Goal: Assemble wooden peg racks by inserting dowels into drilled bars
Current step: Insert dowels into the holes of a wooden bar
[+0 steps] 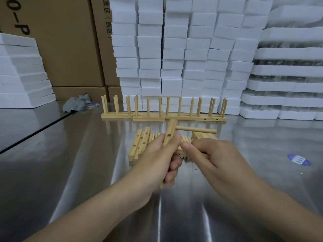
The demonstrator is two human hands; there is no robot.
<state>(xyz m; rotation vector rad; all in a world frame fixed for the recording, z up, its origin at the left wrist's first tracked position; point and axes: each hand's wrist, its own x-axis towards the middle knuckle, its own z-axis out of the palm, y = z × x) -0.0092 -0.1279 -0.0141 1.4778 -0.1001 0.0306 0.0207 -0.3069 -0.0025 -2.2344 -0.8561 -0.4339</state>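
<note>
The left hand [157, 154] grips a drilled bar [170, 132] held tilted above the worktop [70, 154], with one dowel [195, 130] sticking out to the right near the bar's top. The right hand [215, 154] curls just right of the bar; I cannot tell whether it holds anything. Loose bars [139, 142] lie under the bar, and finished racks [164, 110] stand behind it.

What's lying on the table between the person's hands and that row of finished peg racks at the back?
Head view: a stack of drilled bars and loose dowels lies on the steel table there.
</note>
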